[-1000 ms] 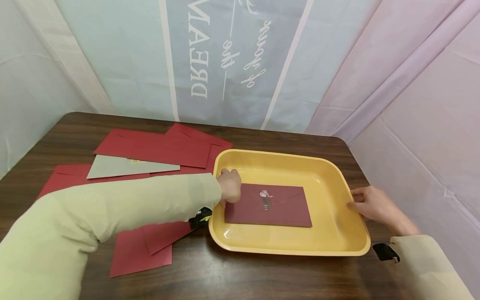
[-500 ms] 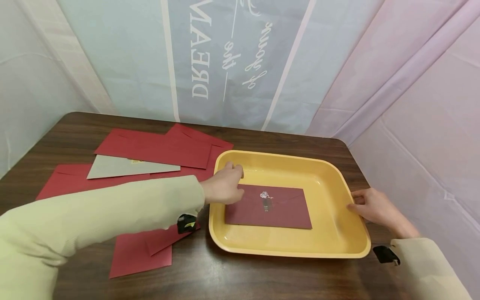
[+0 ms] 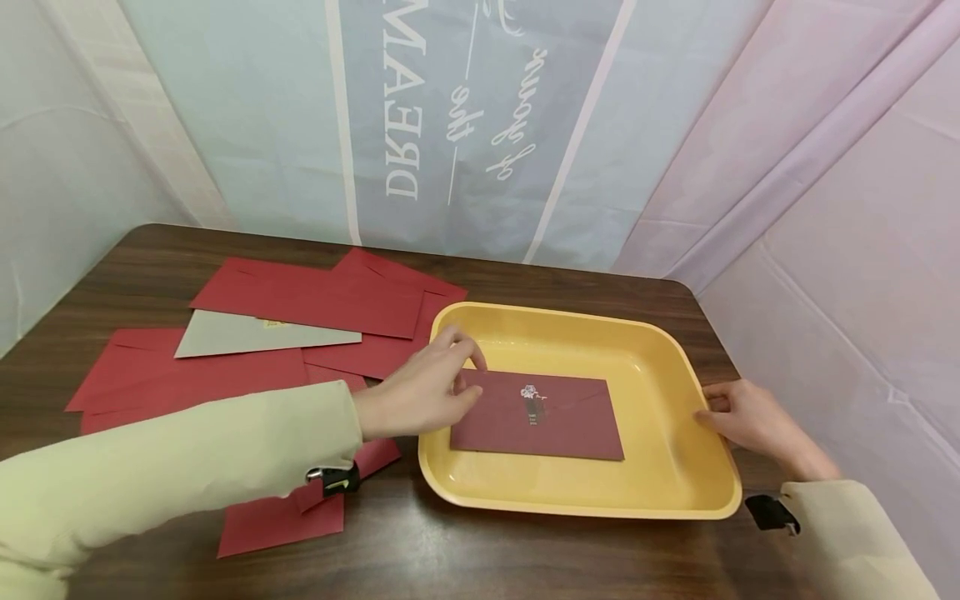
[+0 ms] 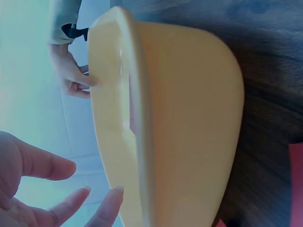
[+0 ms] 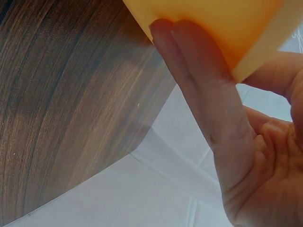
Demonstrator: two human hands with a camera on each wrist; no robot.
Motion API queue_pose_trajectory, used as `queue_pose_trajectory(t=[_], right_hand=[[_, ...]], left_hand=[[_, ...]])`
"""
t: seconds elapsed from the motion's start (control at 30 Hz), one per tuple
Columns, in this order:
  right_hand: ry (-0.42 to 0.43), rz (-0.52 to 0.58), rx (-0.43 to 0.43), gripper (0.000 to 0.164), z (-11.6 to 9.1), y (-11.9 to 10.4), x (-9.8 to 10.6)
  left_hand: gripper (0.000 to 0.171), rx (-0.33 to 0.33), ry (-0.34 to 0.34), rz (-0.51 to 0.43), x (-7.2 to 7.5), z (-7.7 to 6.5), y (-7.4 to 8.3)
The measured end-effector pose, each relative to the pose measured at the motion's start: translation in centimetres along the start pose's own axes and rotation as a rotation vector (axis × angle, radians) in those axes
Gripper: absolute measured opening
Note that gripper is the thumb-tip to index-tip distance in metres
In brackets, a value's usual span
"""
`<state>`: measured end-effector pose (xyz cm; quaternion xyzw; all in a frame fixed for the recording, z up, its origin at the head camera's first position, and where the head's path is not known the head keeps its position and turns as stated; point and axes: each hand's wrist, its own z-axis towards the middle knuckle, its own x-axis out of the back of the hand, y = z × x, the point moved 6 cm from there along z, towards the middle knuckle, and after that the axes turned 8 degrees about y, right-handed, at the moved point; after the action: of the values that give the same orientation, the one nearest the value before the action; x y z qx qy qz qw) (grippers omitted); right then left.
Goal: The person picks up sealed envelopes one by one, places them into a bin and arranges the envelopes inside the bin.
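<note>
A yellow plastic basin stands on the table, and a dark red envelope with a small white print lies flat inside its left half. My left hand hovers over the basin's left rim, close to the envelope's left end. In the left wrist view, loosely bent fingers are spread apart from the thumb and hold nothing. At the opposite end, my right hand grips the basin's right rim. Its thumb reaches over the rim, while the right wrist view shows fingers against the outer wall.
Several red envelopes overlap on the left of the table. A grey envelope is partly covered among them. My left sleeve hides part of the pile. A printed cloth hangs behind the table's far edge.
My left hand has drawn back to the left from the envelope's edge, and its fingers have spread. The envelope stays in the basin, and my right hand keeps its hold on the rim.
</note>
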<state>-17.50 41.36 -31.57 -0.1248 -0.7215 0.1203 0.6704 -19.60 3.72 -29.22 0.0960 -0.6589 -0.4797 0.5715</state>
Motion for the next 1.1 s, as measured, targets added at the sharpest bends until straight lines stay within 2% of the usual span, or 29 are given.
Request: queue_pose_trajectory(t=[0.3, 0.43, 0.8, 1.1], right_hand=[[0.004, -0.007, 0.001, 0.045, 0.0, 0.1, 0.0], [0.002, -0.002, -0.003, 0.045, 0.0, 0.0, -0.1], [0.018, -0.044, 0.019, 0.042, 0.0, -0.1, 0.0], [0.008, -0.031, 0.007, 0.043, 0.0, -0.1, 0.0]], left_hand=[[0.017, 0.004, 0.142, -0.03, 2.0, -1.0, -1.7], [0.019, 0.038, 0.196, -0.033, 3.2, -1.1, -3.0], [0.024, 0.203, 0.24, 0.004, 4.5, -1.9, -7.6], [0.024, 0.24, 0.283, 0.044, 6.3, -2.4, -10.0]])
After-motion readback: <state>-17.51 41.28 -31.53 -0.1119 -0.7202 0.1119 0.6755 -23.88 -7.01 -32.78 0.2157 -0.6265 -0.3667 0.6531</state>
